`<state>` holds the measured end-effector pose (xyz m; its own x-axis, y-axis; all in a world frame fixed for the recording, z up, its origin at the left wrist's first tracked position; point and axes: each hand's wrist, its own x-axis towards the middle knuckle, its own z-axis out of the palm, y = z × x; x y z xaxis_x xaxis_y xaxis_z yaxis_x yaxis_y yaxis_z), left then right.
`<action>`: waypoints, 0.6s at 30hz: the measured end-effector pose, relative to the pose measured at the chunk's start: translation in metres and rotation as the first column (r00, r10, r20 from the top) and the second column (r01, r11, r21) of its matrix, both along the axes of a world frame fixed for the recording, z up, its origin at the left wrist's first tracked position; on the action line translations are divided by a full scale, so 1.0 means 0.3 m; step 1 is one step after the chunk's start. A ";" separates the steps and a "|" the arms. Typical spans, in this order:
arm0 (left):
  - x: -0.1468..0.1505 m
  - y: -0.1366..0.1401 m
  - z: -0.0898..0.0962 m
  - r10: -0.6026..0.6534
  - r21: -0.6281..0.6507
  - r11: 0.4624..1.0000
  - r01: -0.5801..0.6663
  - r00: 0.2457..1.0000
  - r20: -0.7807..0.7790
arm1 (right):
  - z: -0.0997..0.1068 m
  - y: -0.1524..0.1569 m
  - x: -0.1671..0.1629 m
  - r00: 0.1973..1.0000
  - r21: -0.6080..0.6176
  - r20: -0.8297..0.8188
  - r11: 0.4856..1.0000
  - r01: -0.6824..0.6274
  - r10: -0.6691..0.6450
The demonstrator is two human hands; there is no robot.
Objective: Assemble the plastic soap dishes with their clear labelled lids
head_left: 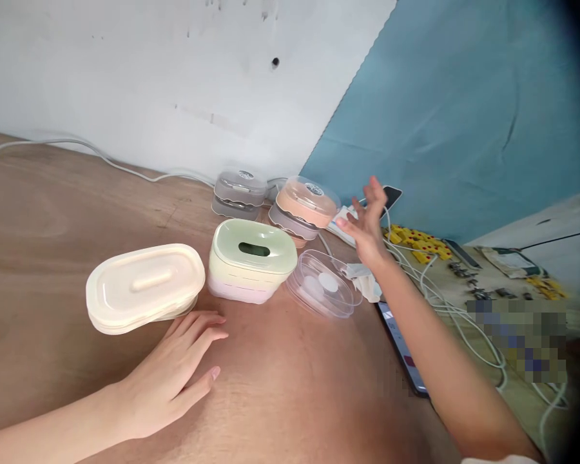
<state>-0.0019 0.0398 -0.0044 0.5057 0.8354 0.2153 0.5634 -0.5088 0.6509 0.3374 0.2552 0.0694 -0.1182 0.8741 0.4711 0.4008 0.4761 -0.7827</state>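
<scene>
My left hand (174,370) rests on the wooden table with its fingers spread, just in front of a stack of cream oval trays or lids (145,283). My right hand (367,225) is raised, fingers apart and holding nothing, near an oval box with a peach body and clear lid (307,196). Between the hands stands a stack of oval containers (251,261), pale green on top with a slot, yellowish and lilac below. Clear oval lids (323,283) lie to its right, partly overlapping.
Grey oval boxes (239,193) stand by the white wall. A crumpled white wrapper (362,280) and a phone (403,351) lie right of the lids. White cables (449,309) and yellow power strips (418,243) run along the right side. A blue sheet (454,116) covers the right wall.
</scene>
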 end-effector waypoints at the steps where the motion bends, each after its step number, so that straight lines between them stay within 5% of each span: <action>1: 0.000 0.000 -0.001 -0.002 0.004 1.000 0.002 1.000 -0.004 | 0.008 -0.050 -0.013 0.999 0.060 0.032 0.998 -0.006 0.004; 3: 0.002 0.000 -0.001 -0.005 0.022 1.000 0.005 1.000 -0.016 | 0.027 -0.159 -0.054 0.985 0.100 0.161 0.992 -0.082 0.065; 8: 0.010 0.004 0.010 -0.037 0.047 0.998 0.041 0.995 -0.090 | 0.059 -0.328 -0.188 0.821 -0.054 0.451 0.929 -0.367 0.350; 13: 0.017 0.009 0.023 -0.066 0.055 0.996 0.076 0.985 -0.161 | 0.056 -0.288 -0.273 0.754 -0.112 0.465 0.876 -0.469 0.464; 18: 0.019 0.011 0.024 -0.072 0.064 0.994 0.083 0.984 -0.164 | 0.040 -0.254 -0.299 0.781 -0.102 0.424 0.881 -0.462 0.459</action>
